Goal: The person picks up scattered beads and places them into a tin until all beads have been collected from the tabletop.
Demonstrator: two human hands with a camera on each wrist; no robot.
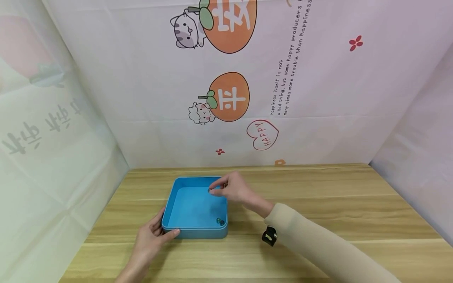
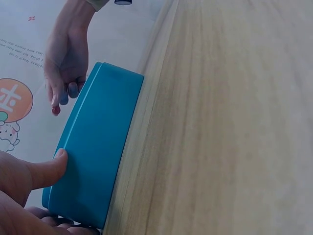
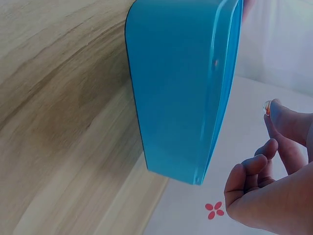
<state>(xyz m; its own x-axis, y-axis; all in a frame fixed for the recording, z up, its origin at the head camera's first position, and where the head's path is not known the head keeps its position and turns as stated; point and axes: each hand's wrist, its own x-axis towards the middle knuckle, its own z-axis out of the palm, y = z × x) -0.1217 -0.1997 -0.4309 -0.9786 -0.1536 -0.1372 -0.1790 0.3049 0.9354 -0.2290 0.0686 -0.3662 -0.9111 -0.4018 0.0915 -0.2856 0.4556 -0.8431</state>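
Observation:
A square, shallow blue plastic box with an open top stands on the wooden table. My left hand grips its near left corner, the thumb on the front wall and the fingers round the left side. Over the box's right side, my right hand pinches a small glass marble between thumb and index finger. The held marble is clear with some orange in the right wrist view. Two dark marbles lie together on the floor of the box, in its near right corner.
The wood-grain table stretches away on both sides of the box. Behind it rises a white printed cloth, with more cloth hanging at the left and right. A black device is strapped at the right wrist.

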